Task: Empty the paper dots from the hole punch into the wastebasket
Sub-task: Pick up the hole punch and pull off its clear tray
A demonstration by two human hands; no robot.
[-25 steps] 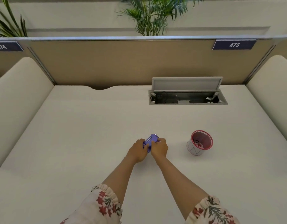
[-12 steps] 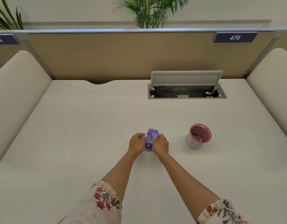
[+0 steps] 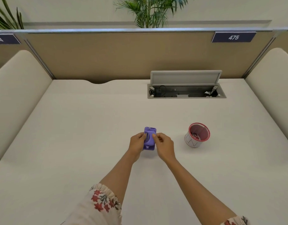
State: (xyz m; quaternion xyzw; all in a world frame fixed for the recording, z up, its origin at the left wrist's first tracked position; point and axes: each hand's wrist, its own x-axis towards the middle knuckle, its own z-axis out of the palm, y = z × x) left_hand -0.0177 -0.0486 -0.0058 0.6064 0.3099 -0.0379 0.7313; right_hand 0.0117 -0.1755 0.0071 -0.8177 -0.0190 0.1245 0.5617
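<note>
A small purple hole punch [image 3: 150,137] is held over the middle of the white desk, its long side pointing away from me. My left hand [image 3: 137,144] grips its left side. My right hand [image 3: 163,146] pinches its right side with thumb and fingertips. A small wastebasket [image 3: 197,135] with a red mesh lining and white outer wall stands on the desk to the right of the punch, about a hand's width from my right hand. Bits of red and white paper lie inside it.
An open cable hatch [image 3: 186,92] with its lid raised is set into the white desk [image 3: 75,127] at the back right. Tan partition panels [image 3: 117,56] and padded side walls enclose the desk. Plants rise behind the partition.
The punch has been turned in my hands from a slanted pose to lying lengthwise away from me. Both hands stayed near the desk's middle; the wastebasket has not moved.
</note>
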